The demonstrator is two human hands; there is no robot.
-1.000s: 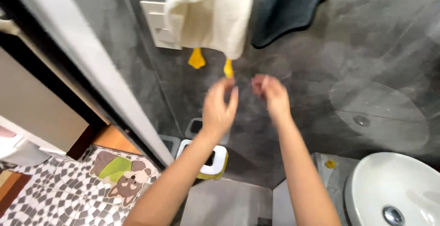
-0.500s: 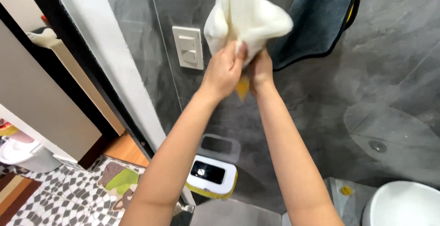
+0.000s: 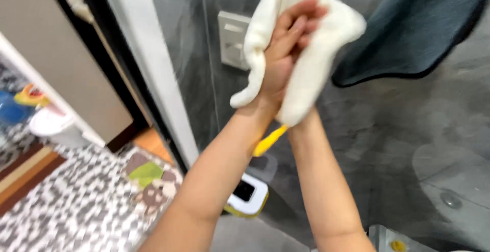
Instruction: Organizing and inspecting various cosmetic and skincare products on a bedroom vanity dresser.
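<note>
— Head view, starting at the far left: what is showing there?

— A patterned floor mat (image 3: 66,206) is lying by the doorway, a white door frame (image 3: 148,73) is rising beside it, and a wall switch (image 3: 232,40) is sitting on the grey wall.

— And the hands?

— Half a second ago both were gripping the cream towel (image 3: 316,53) from below. Now the left hand (image 3: 286,53) is pressing flat into it, fingers half curled, and the right hand (image 3: 306,99) is hidden inside the cloth, so I cannot tell its grip. The drying is looking well under way.

— Further right?

— A dark blue towel (image 3: 418,32) is hanging alongside.
</note>
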